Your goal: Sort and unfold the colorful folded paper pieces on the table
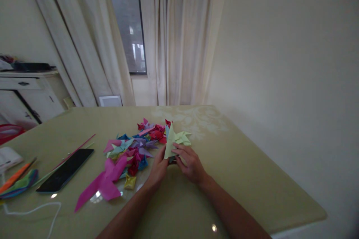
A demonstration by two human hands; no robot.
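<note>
Both hands hold a pale green folded paper (170,143), pointed at the top, above the table. My left hand (159,165) is closed on its left lower edge. My right hand (191,162) grips it from the right, with fingers laid on its face. Beneath the paper, between the hands, sits something dark that I cannot make out. Just behind is a light green folded paper piece (183,138). To the left spreads a heap of colourful origami pieces (136,153), with a large magenta folded paper (105,183) at its near end and a small yellow one (130,182).
A black phone (66,171) lies on the left of the table (252,179), beside thin pink and green sticks. Farther left are an orange item (17,177), a white cable (33,211) and a white device (9,158). The wall (294,82) borders the table's right side.
</note>
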